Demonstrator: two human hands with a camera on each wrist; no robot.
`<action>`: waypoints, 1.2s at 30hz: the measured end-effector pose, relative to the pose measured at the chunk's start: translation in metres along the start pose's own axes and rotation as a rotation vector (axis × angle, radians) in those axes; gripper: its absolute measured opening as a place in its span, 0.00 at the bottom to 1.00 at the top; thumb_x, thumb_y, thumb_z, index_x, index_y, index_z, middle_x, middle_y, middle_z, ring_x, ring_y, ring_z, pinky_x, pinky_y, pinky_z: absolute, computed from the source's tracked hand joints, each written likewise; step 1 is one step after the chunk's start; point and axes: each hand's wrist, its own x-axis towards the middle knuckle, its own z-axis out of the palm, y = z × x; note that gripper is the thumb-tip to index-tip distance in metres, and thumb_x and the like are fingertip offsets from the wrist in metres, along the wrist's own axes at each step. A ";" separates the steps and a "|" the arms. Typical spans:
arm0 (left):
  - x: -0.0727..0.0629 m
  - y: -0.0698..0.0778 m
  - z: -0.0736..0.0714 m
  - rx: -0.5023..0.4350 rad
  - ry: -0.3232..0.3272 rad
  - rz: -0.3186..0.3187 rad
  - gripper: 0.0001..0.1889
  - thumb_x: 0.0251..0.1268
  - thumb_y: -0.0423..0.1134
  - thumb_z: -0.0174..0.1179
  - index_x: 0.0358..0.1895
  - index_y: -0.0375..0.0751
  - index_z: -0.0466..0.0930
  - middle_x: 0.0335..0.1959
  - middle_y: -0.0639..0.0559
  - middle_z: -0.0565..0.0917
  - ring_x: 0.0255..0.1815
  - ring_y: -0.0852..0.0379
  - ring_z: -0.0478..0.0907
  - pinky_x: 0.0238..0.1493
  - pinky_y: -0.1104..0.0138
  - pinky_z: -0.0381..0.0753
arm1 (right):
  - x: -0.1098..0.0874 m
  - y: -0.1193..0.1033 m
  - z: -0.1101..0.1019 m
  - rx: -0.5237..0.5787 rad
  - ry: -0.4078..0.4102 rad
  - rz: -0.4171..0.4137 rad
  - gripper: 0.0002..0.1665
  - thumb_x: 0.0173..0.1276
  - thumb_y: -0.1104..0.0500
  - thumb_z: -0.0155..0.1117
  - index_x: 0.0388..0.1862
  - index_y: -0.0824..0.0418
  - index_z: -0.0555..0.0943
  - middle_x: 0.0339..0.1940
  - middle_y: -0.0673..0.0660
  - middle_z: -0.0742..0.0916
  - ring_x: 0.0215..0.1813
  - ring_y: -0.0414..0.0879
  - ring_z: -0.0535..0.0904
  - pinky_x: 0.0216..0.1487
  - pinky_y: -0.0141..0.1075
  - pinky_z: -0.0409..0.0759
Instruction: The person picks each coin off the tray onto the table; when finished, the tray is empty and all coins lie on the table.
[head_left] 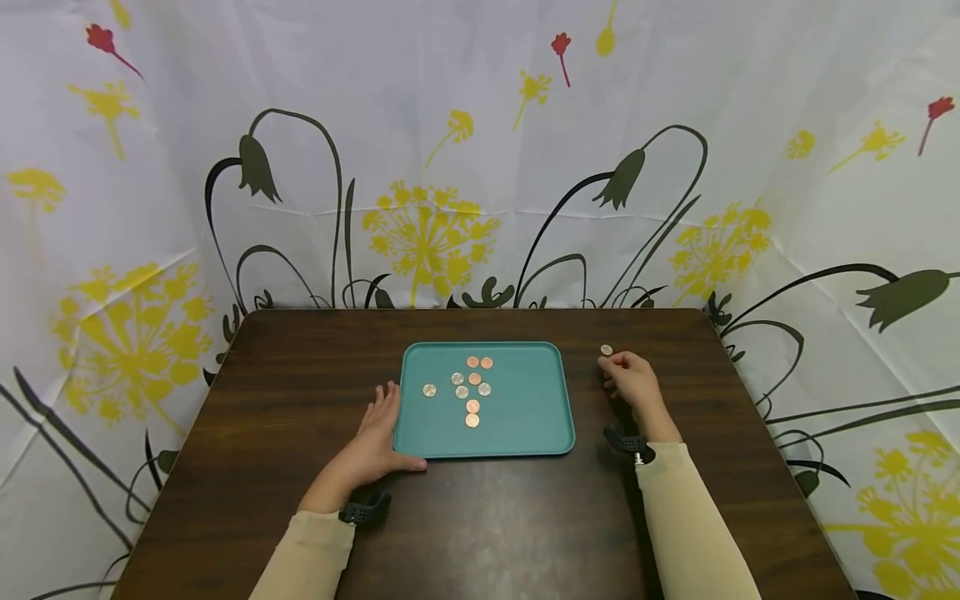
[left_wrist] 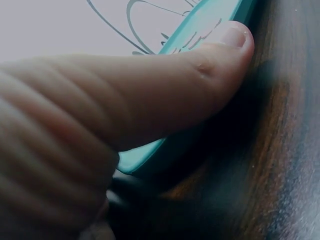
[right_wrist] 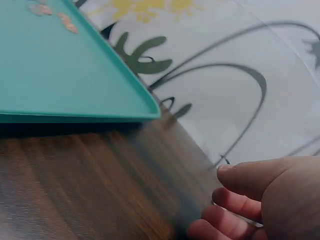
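Observation:
A teal tray [head_left: 525, 400] lies on the table with several coins on it: silver ones such as a coin [head_left: 429, 390] at the left, and copper ones [head_left: 472, 406] near the middle. My left hand [head_left: 371, 450] rests against the tray's left side, fingers extended, with the thumb [left_wrist: 220, 70] at its front left corner. To the right of the tray is my right hand [head_left: 633, 385], thumb and fingers curled in a pinch. A silvery coin [head_left: 606, 350] shows right at these fingertips. In the right wrist view the thumb [right_wrist: 245, 175] and curled fingers mostly hide the pinch.
The dark wooden table [head_left: 495, 525] extends around the tray. A white curtain [head_left: 450, 67] printed with flowers hangs behind the table's far edge and along its sides. Dark bands [head_left: 365, 508] circle both wrists.

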 end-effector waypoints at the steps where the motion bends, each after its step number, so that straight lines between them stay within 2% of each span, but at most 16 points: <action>1: 0.000 0.001 0.000 0.001 0.002 0.005 0.79 0.52 0.53 0.87 0.89 0.29 0.28 0.91 0.30 0.29 0.91 0.30 0.20 0.88 0.32 0.29 | -0.002 -0.002 0.001 -0.001 0.008 -0.005 0.21 0.82 0.45 0.68 0.52 0.63 0.84 0.39 0.53 0.86 0.37 0.43 0.85 0.35 0.34 0.84; 7: -0.004 0.002 0.000 0.022 -0.009 -0.015 0.79 0.52 0.53 0.87 0.89 0.30 0.29 0.91 0.31 0.29 0.91 0.31 0.21 0.88 0.33 0.29 | -0.018 -0.019 0.024 0.060 0.023 -0.075 0.17 0.81 0.47 0.70 0.45 0.62 0.85 0.33 0.50 0.84 0.34 0.45 0.84 0.37 0.35 0.83; 11: -0.005 0.001 -0.001 0.022 -0.004 -0.005 0.79 0.52 0.53 0.87 0.89 0.30 0.29 0.91 0.31 0.30 0.91 0.30 0.22 0.88 0.32 0.29 | -0.027 -0.041 0.049 0.099 -0.049 -0.159 0.14 0.81 0.52 0.70 0.44 0.63 0.84 0.30 0.52 0.83 0.33 0.50 0.84 0.37 0.37 0.85; 14: -0.004 0.000 0.000 0.023 -0.003 -0.001 0.79 0.52 0.54 0.87 0.89 0.30 0.29 0.91 0.31 0.30 0.91 0.30 0.22 0.88 0.32 0.30 | -0.031 -0.056 0.071 0.096 -0.117 -0.192 0.11 0.81 0.55 0.70 0.43 0.63 0.85 0.29 0.53 0.84 0.33 0.50 0.86 0.37 0.37 0.85; 19: -0.004 -0.003 0.001 0.032 -0.004 -0.020 0.79 0.52 0.55 0.87 0.89 0.30 0.29 0.91 0.32 0.30 0.92 0.31 0.23 0.88 0.33 0.29 | -0.024 -0.067 0.110 0.028 -0.236 -0.210 0.07 0.79 0.56 0.71 0.44 0.59 0.87 0.31 0.56 0.88 0.34 0.49 0.88 0.34 0.38 0.87; 24: -0.003 -0.005 0.003 0.034 -0.012 -0.013 0.79 0.52 0.56 0.87 0.89 0.31 0.29 0.91 0.33 0.30 0.92 0.32 0.23 0.89 0.34 0.30 | -0.009 -0.069 0.138 -0.056 -0.284 -0.226 0.05 0.79 0.57 0.71 0.48 0.58 0.87 0.31 0.56 0.88 0.30 0.47 0.85 0.32 0.38 0.86; 27: -0.003 -0.004 0.003 0.027 -0.012 -0.010 0.79 0.52 0.56 0.87 0.89 0.31 0.29 0.91 0.33 0.30 0.92 0.32 0.23 0.88 0.33 0.30 | -0.003 -0.075 0.148 -0.129 -0.302 -0.259 0.07 0.78 0.56 0.73 0.52 0.54 0.88 0.32 0.54 0.87 0.29 0.46 0.83 0.30 0.37 0.84; 32: -0.002 -0.001 0.001 0.032 -0.006 -0.016 0.79 0.52 0.55 0.87 0.89 0.31 0.30 0.91 0.33 0.30 0.92 0.31 0.23 0.88 0.33 0.30 | 0.001 -0.086 0.155 -0.210 -0.351 -0.320 0.16 0.75 0.53 0.77 0.60 0.50 0.89 0.34 0.54 0.86 0.29 0.48 0.81 0.30 0.38 0.81; 36: 0.000 0.001 -0.001 0.033 -0.005 -0.012 0.79 0.52 0.55 0.87 0.89 0.31 0.29 0.91 0.33 0.31 0.92 0.32 0.23 0.89 0.33 0.30 | 0.006 -0.083 0.155 -0.160 -0.375 -0.269 0.18 0.74 0.53 0.77 0.61 0.51 0.89 0.31 0.52 0.85 0.28 0.45 0.80 0.31 0.35 0.81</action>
